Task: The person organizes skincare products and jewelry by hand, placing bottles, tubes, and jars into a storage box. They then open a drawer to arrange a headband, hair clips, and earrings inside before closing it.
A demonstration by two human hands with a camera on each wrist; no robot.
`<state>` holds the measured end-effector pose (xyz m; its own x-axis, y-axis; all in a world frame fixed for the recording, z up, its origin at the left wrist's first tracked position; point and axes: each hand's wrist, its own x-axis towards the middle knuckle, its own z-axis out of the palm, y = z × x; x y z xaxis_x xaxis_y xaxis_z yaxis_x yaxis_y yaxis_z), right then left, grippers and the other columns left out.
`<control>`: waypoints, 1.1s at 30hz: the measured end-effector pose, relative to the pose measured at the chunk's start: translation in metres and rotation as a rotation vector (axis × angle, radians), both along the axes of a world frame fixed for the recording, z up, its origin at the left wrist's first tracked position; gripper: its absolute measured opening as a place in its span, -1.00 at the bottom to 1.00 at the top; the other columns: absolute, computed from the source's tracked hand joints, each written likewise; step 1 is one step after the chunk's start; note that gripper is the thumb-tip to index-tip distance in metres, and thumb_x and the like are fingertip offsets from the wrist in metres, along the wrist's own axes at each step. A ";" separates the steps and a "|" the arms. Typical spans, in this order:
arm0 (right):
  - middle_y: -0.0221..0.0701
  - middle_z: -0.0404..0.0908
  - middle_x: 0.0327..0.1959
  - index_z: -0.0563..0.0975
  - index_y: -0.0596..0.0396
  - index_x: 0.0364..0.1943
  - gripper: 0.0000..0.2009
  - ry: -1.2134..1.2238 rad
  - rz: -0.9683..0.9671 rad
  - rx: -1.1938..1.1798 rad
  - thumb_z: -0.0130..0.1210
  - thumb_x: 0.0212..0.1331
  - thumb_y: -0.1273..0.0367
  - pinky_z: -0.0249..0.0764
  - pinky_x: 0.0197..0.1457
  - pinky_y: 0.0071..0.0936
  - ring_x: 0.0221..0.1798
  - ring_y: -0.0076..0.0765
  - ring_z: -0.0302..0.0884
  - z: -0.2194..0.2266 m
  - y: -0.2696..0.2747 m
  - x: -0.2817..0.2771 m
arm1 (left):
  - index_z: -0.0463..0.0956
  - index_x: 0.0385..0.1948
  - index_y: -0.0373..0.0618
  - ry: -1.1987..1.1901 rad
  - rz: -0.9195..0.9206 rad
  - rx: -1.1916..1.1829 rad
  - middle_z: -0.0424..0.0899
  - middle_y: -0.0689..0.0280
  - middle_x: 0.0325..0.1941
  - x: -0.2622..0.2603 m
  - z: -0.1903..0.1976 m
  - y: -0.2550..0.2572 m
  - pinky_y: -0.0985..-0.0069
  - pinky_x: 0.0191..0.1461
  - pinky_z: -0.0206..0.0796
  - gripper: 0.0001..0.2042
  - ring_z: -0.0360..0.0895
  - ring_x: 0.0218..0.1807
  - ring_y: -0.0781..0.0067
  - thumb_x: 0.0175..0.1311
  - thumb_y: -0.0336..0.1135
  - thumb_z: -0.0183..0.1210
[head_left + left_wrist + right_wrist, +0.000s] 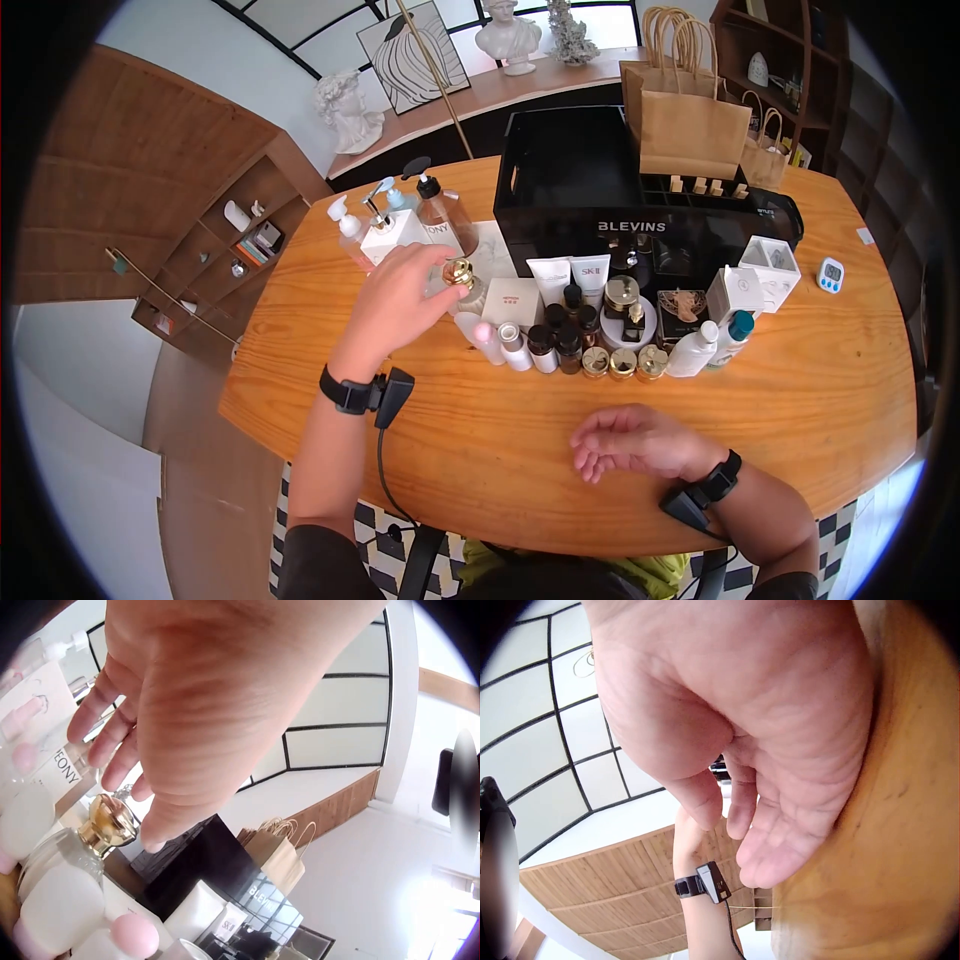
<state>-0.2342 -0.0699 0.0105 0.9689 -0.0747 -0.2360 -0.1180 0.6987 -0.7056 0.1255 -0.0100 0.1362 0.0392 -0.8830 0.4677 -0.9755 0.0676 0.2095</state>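
Black and glossy, the case (560, 225) I take as my landmark reads "BLEVINS" in pale capitals across its front. From my remote seat, the head view puts the gold-capped glass bottle (460, 271) just off the case's front left corner, standing on the wooden table (450, 430). My left hand (402, 295) is around its cap, fingers loosely spread; the left wrist view shows the thumb just beside the gold, with no grip closed on it. My right hand (640, 442) rests near the table's edge, well in front of the case, relaxed and slightly bent, holding nothing.

Left of the case I count four pump bottles, one of them amber (446, 215) with a black pump; among them I read "EONY" on a label in the wrist view. Before the case stand two white tubes, the right-hand one (590, 277) marked "SK-II". The white box (514, 301) beside them carries red print too small for me to read. Farther forward I count three gold-topped jars (623, 364) in a row. Near the case's front right are two bottles, one white-capped (693, 352) and one teal-capped (733, 338); right of the case sits one timer (830, 275).
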 end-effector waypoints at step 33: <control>-0.26 0.71 -0.03 0.53 0.23 0.19 -0.71 -0.033 0.026 -0.063 0.14 0.57 0.33 0.64 0.15 -0.40 -0.01 -0.34 0.72 -0.007 0.000 -0.001 | 0.73 -0.36 -0.25 0.072 0.193 0.316 0.74 0.21 -0.59 -0.006 0.065 -0.022 0.39 -0.25 0.56 -0.69 0.77 -0.49 0.31 0.15 -0.13 0.31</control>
<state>-0.2347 -0.0701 0.0035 0.9779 -0.0632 -0.1995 -0.1114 0.6501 -0.7516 0.1191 -0.0320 0.2009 0.2424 -0.9564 0.1631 -0.9458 -0.1954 0.2595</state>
